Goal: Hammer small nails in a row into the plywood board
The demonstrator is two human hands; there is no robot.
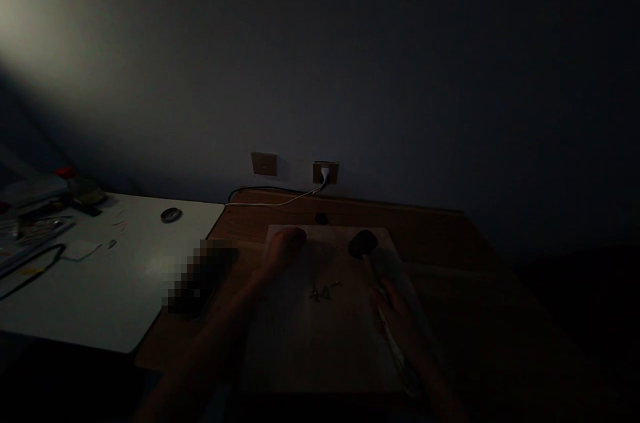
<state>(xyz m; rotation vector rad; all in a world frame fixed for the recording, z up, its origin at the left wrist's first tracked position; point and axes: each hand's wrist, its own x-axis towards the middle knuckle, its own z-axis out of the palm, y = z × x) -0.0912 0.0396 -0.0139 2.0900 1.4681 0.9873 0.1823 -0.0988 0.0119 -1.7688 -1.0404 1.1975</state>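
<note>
A pale wooden board (320,349) lies on the wooden table in dim light. In my right hand (395,313), fingers wrapped round its handle, is a mallet with a dark head (363,244) over the board's far right part. My left hand (286,246) rests at the board's far left corner with its fingers curled closed; whether anything is inside them is hidden. Several small metal screws (323,291) lie in a loose group near the middle of the board, between my hands and touched by neither.
A blurred-out dark flat object (200,283) lies left of the board. Farther left, a white table (125,276) bears a roll of tape (171,215) and clutter. Behind, a white plug (325,173) sits in a wall socket, its cable trailing left. A small dark round thing (321,217) lies beyond the board.
</note>
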